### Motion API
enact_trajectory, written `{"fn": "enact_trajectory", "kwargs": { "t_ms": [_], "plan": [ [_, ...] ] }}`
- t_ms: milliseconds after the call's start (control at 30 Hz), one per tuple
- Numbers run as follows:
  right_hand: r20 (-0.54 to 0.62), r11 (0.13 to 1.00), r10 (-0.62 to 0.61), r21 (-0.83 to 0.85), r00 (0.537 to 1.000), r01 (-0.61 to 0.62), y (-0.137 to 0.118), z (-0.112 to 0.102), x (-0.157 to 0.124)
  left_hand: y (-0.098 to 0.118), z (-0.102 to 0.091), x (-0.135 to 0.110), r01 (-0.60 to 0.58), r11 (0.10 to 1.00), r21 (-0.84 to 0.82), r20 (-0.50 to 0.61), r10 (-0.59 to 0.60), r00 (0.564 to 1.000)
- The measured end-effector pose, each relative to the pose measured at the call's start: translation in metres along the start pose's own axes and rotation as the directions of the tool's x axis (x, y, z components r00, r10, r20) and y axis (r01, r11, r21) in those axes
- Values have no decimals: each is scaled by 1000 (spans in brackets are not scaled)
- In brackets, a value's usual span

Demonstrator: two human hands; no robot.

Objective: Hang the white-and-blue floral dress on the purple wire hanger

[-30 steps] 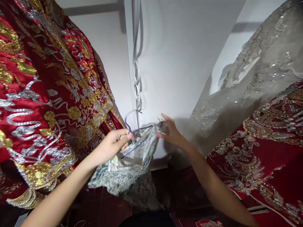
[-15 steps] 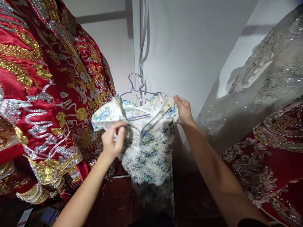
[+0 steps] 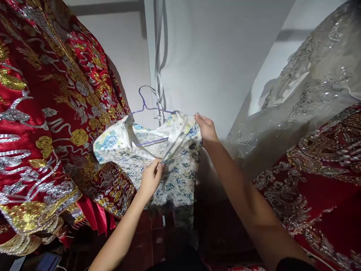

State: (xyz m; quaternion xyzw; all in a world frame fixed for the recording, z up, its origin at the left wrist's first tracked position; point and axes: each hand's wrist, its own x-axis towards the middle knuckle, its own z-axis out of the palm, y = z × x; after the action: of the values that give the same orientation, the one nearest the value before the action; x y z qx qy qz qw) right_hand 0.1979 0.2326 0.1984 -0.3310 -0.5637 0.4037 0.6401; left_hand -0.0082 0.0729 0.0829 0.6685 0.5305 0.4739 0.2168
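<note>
the front edge of the neckline is pinched between the thumb and bent fingers of the left hand, with hardly any gap left at the tips. by the right hand, a sleeve edge is gripped, the thumb laid on top and the other fingers mostly hidden behind the cloth. both grips are on a white short-sleeved top with blue and yellow floral print and crinkled fabric, which is held up in front of the person, between the two arms. its lower end is lost in shadow. a thin purple wire hanger is set inside the top, its lower bar seen through the open neck and its hook raised above. whether the hook is touched by the looped white strips behind it cannot be told. beyond, a pale grey-white wall is seen. the left side is filled by a red satin garment embroidered in gold and silver; on the right, a sheer whitish gown with sparkling beadwork is seen above a deep red beaded garment. at the lower left, a dark-screened phone is partly shown.
</note>
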Motion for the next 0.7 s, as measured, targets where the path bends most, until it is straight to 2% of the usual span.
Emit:
{"fn": "enact_trajectory", "kwargs": {
  "t_ms": [67, 167, 267, 367, 500, 567, 633, 700],
  "plan": [
    [-63, 996, 30, 90, 998, -24, 0, -9, -1, 5, 0, -2, -2, 1000, -22, -7, 2, 1000],
    [-184, 990, -11, 136, 983, 36, -5, -22, -1, 15, 1, -3, -34, 997, -70, -44, 31, 999],
    [-200, 995, 16, 104, 980, 5, -7, -35, -10, 23, 4, -3, -58, 988, -143, -34, 54, 998],
    [-218, 993, 93, 85, 971, -76, 3, -49, -32, 24, 8, -11, 2, 970, -245, 30, 6, 1000],
    [-218, 997, 81, 18, 972, -79, 29, -63, -60, 15, 18, -38, 120, 924, -363, 129, -78, 989],
    [-234, 997, 46, -53, 971, -60, 36, -65, -70, 9, 24, -52, 168, 899, -405, 154, -115, 981],
    [-287, 986, -41, -164, 957, -6, 38, -63, -83, 3, 28, -63, 201, 877, -436, 157, -146, 977],
    [-383, 946, -194, -315, 903, 69, 38, -57, -106, -1, 30, -70, 221, 857, -465, 138, -177, 975]
  ]
}}
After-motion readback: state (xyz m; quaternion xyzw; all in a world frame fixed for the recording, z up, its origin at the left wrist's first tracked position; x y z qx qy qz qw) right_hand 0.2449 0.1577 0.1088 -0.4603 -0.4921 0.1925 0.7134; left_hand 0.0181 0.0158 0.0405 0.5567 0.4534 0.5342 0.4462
